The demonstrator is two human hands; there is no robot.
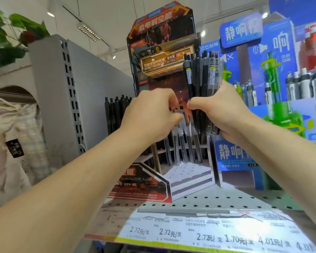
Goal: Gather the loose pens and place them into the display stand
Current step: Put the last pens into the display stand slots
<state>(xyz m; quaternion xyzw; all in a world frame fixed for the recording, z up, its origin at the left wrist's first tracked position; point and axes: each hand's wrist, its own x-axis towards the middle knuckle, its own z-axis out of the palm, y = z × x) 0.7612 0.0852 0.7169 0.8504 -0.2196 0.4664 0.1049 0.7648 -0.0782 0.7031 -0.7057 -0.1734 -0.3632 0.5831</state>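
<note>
Pens (202,75) bunched in right hand (224,114).

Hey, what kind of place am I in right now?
Most likely a stationery shop or a store's stationery aisle. Price labels run along the edge of a perforated metal shelf, and printed cardboard display stands hold rows of pens.
</note>
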